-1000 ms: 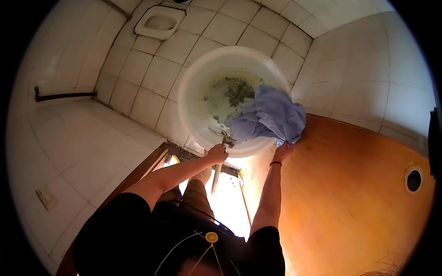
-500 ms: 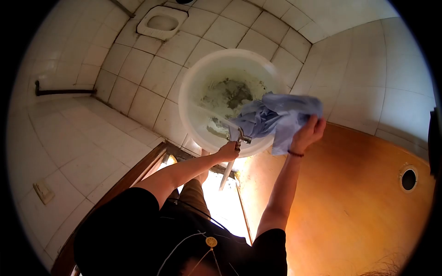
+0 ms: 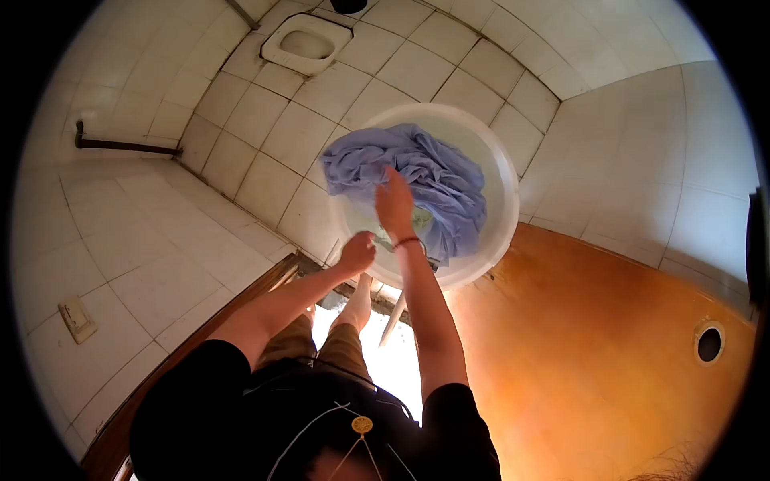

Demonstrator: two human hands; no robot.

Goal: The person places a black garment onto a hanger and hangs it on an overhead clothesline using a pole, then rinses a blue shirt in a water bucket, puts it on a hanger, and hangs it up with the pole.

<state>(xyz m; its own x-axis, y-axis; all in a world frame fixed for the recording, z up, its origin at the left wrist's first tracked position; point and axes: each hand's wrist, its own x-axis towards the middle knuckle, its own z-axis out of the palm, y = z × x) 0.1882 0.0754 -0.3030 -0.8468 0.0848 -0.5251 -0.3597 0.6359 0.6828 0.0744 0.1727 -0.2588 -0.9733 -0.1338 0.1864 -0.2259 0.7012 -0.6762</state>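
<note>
A crumpled light blue cloth [image 3: 437, 172], perhaps a garment, spreads across the white round tub [image 3: 504, 172] and reaches its left rim. My right hand [image 3: 395, 207], with a dark red bracelet at the wrist, is over the cloth's near side, slightly blurred, its fingers stretched forward. Whether the fingertips touch the cloth is hard to see. My left hand [image 3: 358, 252] is closed beside the tub's near-left rim; what it holds, if anything, is hidden. Part of a metal tap is behind my right wrist, mostly covered.
Pale tiles cover the floor [image 3: 265, 120] and walls. A squat toilet [image 3: 307, 44] is set in the floor at the far left. An orange-brown panel [image 3: 577, 345] with a round hole [image 3: 710, 343] lies to the right. A dark pipe [image 3: 128, 145] runs along the left wall.
The blue cloth has swung from the tub's right edge leftward across it. My right hand has moved left and off the cloth's bunched end. My left hand has drawn away from the tap.
</note>
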